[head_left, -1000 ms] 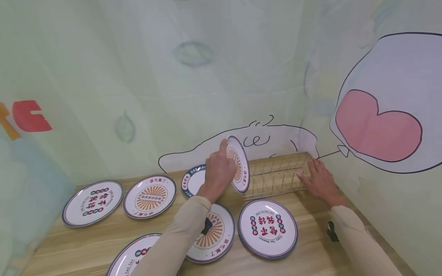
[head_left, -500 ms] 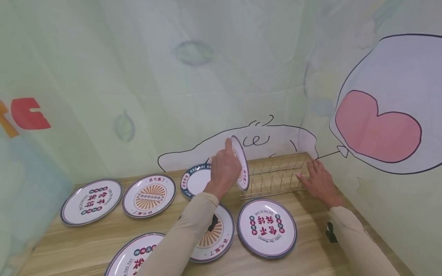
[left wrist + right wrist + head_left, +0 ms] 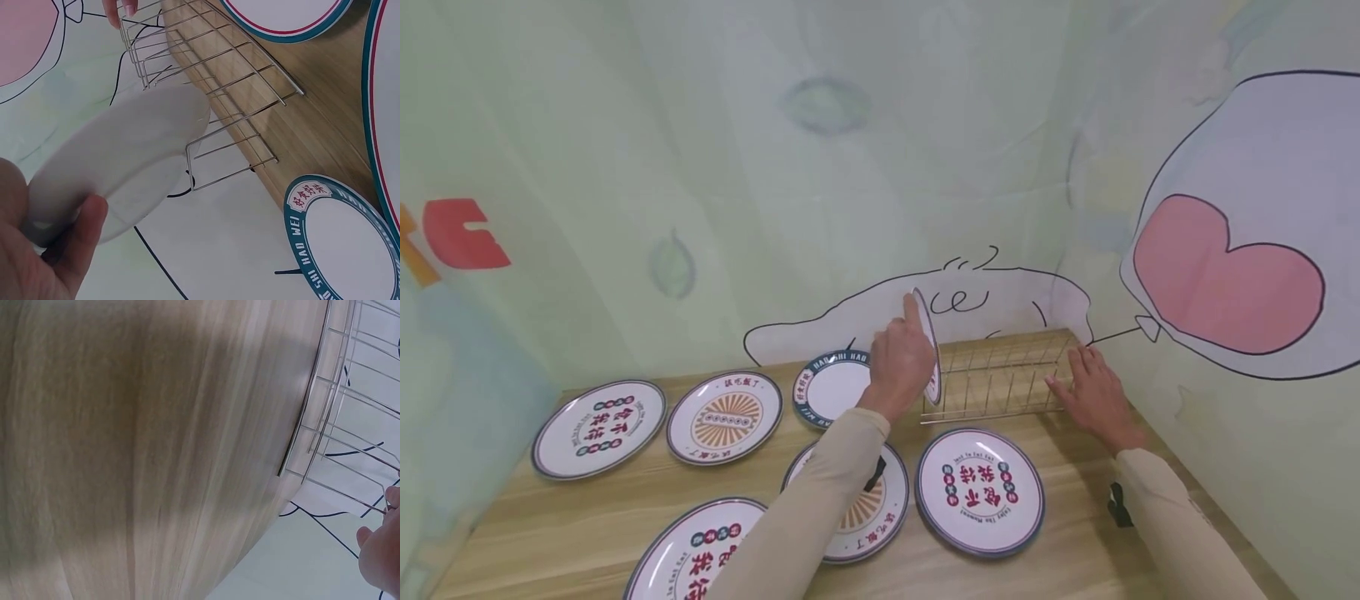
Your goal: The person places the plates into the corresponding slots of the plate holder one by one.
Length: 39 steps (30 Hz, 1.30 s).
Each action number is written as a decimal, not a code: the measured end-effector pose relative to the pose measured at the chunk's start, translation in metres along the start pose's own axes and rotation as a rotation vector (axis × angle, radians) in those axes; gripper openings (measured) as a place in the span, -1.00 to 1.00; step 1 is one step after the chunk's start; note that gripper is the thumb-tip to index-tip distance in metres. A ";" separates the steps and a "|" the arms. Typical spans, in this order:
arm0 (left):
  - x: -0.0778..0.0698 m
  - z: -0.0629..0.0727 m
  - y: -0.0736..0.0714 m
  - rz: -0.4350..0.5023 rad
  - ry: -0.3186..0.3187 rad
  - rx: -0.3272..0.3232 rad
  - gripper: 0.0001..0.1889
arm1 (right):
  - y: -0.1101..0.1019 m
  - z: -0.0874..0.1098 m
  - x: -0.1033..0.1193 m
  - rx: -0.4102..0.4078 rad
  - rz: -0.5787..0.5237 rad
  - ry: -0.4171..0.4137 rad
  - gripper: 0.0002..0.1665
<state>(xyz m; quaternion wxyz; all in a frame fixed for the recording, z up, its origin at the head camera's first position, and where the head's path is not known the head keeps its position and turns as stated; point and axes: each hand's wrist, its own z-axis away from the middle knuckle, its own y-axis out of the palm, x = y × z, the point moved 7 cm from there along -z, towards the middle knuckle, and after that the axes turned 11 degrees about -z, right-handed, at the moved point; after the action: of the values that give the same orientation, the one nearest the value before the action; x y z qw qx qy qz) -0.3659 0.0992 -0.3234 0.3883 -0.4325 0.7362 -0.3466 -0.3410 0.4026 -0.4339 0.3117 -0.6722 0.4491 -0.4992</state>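
Note:
My left hand (image 3: 904,362) pinches the rim of a white plate (image 3: 933,385) held up on edge at the left end of a wire dish rack (image 3: 992,416). In the left wrist view, the plate's plain white underside (image 3: 125,156) shows, with the thumb against it and its far edge by the rack's end wires. My right hand (image 3: 1097,400) holds the rack's right end, fingers over the top wires and thumb at the front. The right wrist view catches only part of that hand (image 3: 384,544), at the end wires.
Several printed plates lie flat on the wooden table (image 3: 550,533): one (image 3: 981,492) before the rack, a teal-rimmed one (image 3: 835,387) left of it, one (image 3: 726,417) and another (image 3: 598,429) farther left. Others lie partly under the left sleeve (image 3: 820,500). A printed curtain (image 3: 700,167) stands behind.
The left hand has moved slightly right with the plate, which has turned so that its printed face shows less. My right hand stays at the rack's end.

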 end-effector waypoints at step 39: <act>-0.026 -0.003 0.044 -0.197 0.039 0.107 -0.29 | 0.002 0.003 -0.004 -0.009 -0.017 -0.024 -0.10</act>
<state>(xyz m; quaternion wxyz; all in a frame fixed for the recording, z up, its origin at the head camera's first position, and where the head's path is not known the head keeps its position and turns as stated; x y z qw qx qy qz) -0.3760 0.1408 -0.3525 0.3603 -0.4746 0.6779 -0.4306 -0.3393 0.4052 -0.4374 0.3096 -0.6834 0.4418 -0.4919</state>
